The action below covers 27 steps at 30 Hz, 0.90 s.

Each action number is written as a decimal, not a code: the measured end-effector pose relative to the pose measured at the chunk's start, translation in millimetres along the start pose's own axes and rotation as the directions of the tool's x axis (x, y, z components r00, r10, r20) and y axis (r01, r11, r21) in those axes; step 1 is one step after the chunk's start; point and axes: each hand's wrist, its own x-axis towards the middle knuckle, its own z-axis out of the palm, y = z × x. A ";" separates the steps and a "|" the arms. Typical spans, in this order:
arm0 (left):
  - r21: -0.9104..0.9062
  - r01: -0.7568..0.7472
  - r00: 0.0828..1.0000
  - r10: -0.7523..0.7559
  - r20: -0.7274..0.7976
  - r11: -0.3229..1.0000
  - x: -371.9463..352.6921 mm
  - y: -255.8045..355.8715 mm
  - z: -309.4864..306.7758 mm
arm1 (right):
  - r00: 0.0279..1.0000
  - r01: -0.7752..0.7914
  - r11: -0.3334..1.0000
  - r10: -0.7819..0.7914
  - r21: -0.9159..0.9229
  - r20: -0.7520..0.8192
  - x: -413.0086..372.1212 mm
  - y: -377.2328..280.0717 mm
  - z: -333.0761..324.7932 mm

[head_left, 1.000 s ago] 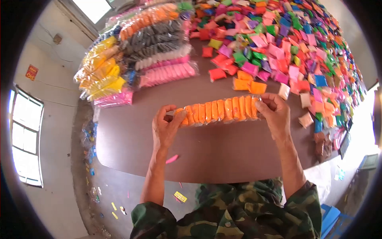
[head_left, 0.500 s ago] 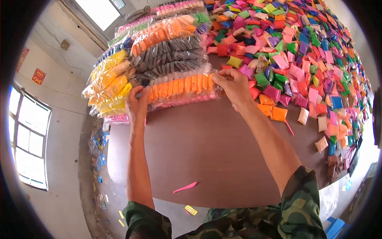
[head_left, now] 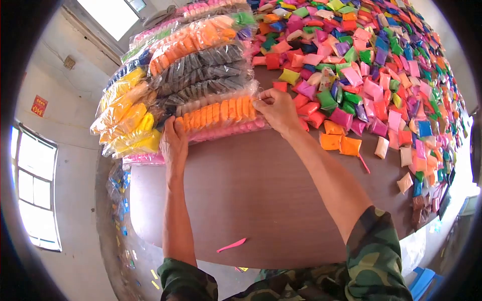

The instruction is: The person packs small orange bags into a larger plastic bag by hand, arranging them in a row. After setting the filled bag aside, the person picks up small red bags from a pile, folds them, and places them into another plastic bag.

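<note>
A clear bag with a row of orange packets [head_left: 216, 113] lies at the front of the bag stack, on top of a bag of pink ones [head_left: 226, 130]. My left hand [head_left: 174, 140] has its fingers closed on the bag's left end. At the right end, my right hand [head_left: 275, 109] pinches the plastic between thumb and forefinger. Behind the orange row are bags of dark grey packets [head_left: 201, 75]. Bags of yellow packets [head_left: 133, 135] are stacked just left of my left hand.
Loose colourful packets [head_left: 351, 75] are heaped across the right and back of the brown table [head_left: 261, 200]. A pink plastic knife [head_left: 232, 245] lies near the front edge. Two orange packets [head_left: 350, 146] sit beside the heap. A window [head_left: 35, 190] is at the left.
The view has shifted a little. The orange bag now rests slightly lower and closer against the stack, with both hands still at its ends.
</note>
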 end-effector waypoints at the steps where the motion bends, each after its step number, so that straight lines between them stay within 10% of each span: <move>1: 0.026 -0.023 1.000 0.023 -0.011 0.999 -0.7 -5.5 2.3 | 1.000 0.015 0.996 -0.014 -0.088 0.007 -1.9 -5.3 -2.6; 9: -0.046 0.108 0.991 -0.111 -0.076 0.993 -5.8 -6.8 19.8 | 0.937 0.141 0.968 -0.198 -0.205 -0.289 -45.0 -29.1 -11.1; 20: 0.259 -0.092 0.948 0.164 -0.271 0.961 -43.8 -12.4 45.0 | 0.953 0.302 0.926 -0.296 -0.225 0.064 -188.4 -27.6 -105.8; 27: 0.109 -0.282 0.916 0.301 -0.265 0.953 -70.5 33.5 15.8 | 0.946 0.322 0.915 -0.304 -0.242 0.110 -221.0 -19.7 -155.8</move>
